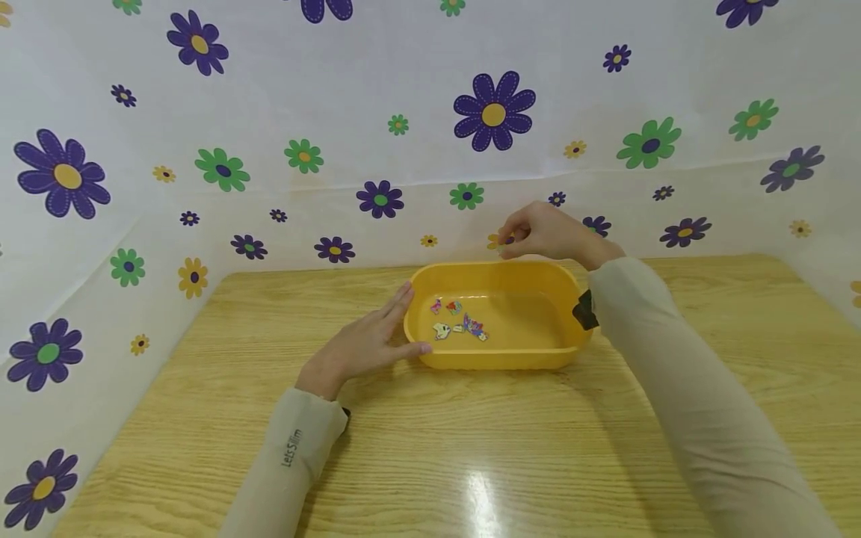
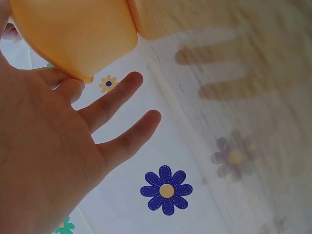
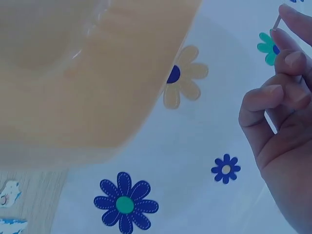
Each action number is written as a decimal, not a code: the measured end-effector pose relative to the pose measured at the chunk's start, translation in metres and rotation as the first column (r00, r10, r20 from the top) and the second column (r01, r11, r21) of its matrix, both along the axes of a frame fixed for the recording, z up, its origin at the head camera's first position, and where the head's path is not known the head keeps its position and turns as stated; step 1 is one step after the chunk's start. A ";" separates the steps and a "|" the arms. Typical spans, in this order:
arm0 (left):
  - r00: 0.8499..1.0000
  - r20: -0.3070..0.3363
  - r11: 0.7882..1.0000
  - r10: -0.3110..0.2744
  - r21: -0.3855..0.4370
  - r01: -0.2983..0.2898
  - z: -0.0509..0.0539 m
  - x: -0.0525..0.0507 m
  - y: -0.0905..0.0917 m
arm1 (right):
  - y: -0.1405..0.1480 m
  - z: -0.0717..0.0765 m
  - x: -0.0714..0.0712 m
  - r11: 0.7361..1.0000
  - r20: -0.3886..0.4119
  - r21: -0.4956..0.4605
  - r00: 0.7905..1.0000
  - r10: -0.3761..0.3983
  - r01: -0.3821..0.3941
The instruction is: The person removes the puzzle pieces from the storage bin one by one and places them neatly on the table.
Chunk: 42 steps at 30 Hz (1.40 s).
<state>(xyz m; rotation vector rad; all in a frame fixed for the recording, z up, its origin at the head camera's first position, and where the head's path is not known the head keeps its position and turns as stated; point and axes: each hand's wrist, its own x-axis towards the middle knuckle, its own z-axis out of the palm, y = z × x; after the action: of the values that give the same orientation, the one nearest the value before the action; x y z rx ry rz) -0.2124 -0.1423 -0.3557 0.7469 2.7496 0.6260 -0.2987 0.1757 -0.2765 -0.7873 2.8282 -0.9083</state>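
A yellow plastic basin (image 1: 504, 359) stands on the wooden table. Several small cartoon cut-outs (image 1: 474, 326) lie toward its left end, in pink, red, white and purple. My left hand (image 1: 363, 347) touches the basin's left end, its thumb over the near rim and its fingers along the side; the left wrist view shows two fingers spread straight, free of the basin (image 2: 78, 39). Above the far rim, my right hand (image 1: 548, 232) pinches a small thin piece (image 3: 277, 22) between thumb and forefinger. That piece appears edge-on, so its picture is hidden.
A white cloth (image 1: 417, 82) with purple, green and yellow flowers hangs behind and beside the wooden table (image 1: 403, 456). In the right wrist view, part of a white cut-out (image 3: 9, 193) and a blue-and-white one (image 3: 12, 225) show at the lower left, cut by the frame edge.
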 end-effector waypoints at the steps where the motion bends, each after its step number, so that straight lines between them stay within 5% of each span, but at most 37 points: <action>1: 1.000 0.001 1.000 0.000 -0.001 0.000 0.000 0.000 0.000 | 0.002 0.000 0.001 1.000 0.003 0.001 1.000 -0.010 0.010; 42: 1.000 -0.021 1.000 -0.012 -0.016 0.012 -0.001 0.000 0.000 | 0.093 -0.014 0.020 0.996 -0.006 0.065 0.998 -0.068 0.068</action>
<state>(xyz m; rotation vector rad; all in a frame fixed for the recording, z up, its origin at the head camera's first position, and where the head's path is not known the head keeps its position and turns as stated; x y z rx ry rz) -0.2122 -0.1420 -0.3571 0.7701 2.7638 0.5971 -0.2789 0.2685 -0.2908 -0.6897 2.8875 -0.8197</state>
